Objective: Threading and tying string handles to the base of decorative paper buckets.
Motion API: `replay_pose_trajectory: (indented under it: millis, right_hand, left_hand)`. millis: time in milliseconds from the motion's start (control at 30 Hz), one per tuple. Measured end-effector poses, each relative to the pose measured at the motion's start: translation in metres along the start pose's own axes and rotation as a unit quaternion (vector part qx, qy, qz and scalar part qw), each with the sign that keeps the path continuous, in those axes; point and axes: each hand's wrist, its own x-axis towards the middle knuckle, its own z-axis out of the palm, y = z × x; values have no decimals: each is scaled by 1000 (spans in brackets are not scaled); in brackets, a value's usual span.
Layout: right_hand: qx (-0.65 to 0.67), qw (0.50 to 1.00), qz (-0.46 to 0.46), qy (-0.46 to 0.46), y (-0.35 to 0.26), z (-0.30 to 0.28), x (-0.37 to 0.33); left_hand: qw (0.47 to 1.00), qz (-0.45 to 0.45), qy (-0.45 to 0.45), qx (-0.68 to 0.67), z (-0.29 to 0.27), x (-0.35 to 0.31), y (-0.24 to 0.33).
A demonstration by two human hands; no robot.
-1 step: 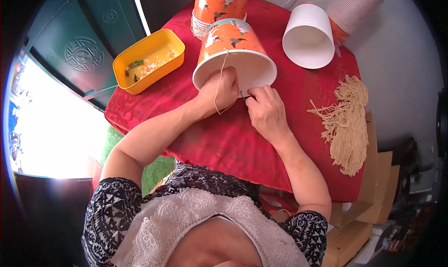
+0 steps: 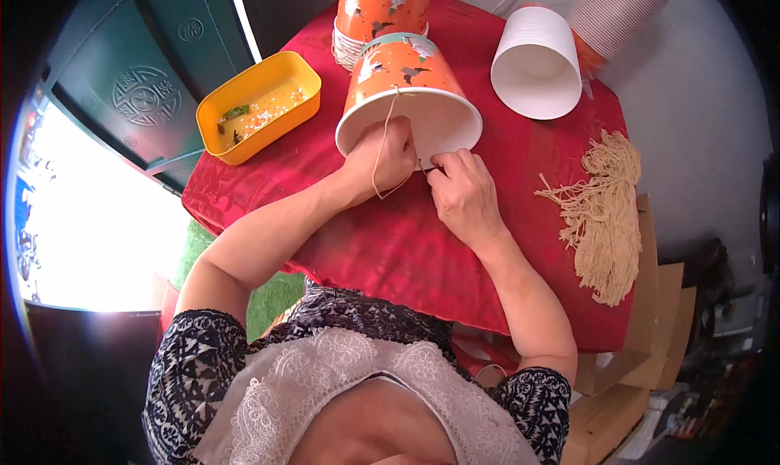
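Note:
An orange patterned paper bucket (image 2: 408, 68) lies tilted on the table with its white mouth toward me. My left hand (image 2: 387, 149) reaches into the mouth, fingers curled; the fingertips are partly hidden, so what they hold is unclear. A beige string (image 2: 379, 158) hangs from the upper rim, passes over my left wrist and runs toward the lower rim. At that lower rim my right hand (image 2: 465, 187) is closed, pinching a thin dark tool (image 2: 430, 169) whose tip is close to the string's end. Most of the tool is covered by my fingers.
A yellow tub (image 2: 260, 115) with small bits in it stands at the left. Behind is a stack of orange buckets (image 2: 382, 14). White buckets (image 2: 536, 71) lie at the back right, beside another stack (image 2: 619, 14). Beige strings (image 2: 605, 221) lie bunched on the red tablecloth (image 2: 520, 262).

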Motion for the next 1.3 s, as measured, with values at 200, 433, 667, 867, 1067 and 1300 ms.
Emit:
replay_pose_trajectory:
  millis: [200,433,667,867,1067,1300]
  right_hand:
    - [34,999,9,14,0,1,0]
    - [31,999,32,-25,2,0,-3]
    - [62,998,25,0,3,2,0]
    - [87,994,65,8,6,3,-5]
    - [129,976,174,6,0,4,-9]
    - [200,949,244,8,-1,8,-7]
  left_hand:
    - [990,3,-104,-95,-9,3,-3]
    - [952,-60,-186,-237,-9,5,7]
    - [987,33,-124,-91,3,5,-5]
    - [989,41,-134,-53,2,4,-2]
    - [984,78,-119,-110,3,-3,-8]
    - [987,112,-107,-44,6,-10,0]
